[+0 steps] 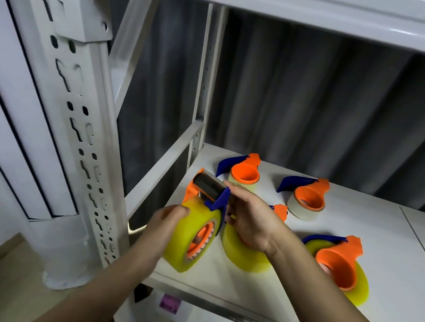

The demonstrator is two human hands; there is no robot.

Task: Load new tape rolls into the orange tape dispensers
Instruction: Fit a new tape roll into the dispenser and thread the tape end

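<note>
Holding dispenser (208,188) with yellow tape roll (188,237) above shelf (226,289) front edge, left hand (167,219) fingers curled round roll rim, right hand (249,220) gripping blue guard; probably light, stiff, slick film, best held by rim and frame.

Glossy, translucent yellow tape roll (187,238) sits under the left hand's fingers (177,211); beside the right hand's fingertips (229,185), the dispenser (209,191) shows smooth orange and blue plastic and a dull grey roller. White shelf (297,287) and upright (73,109) look like smooth painted metal.
</note>
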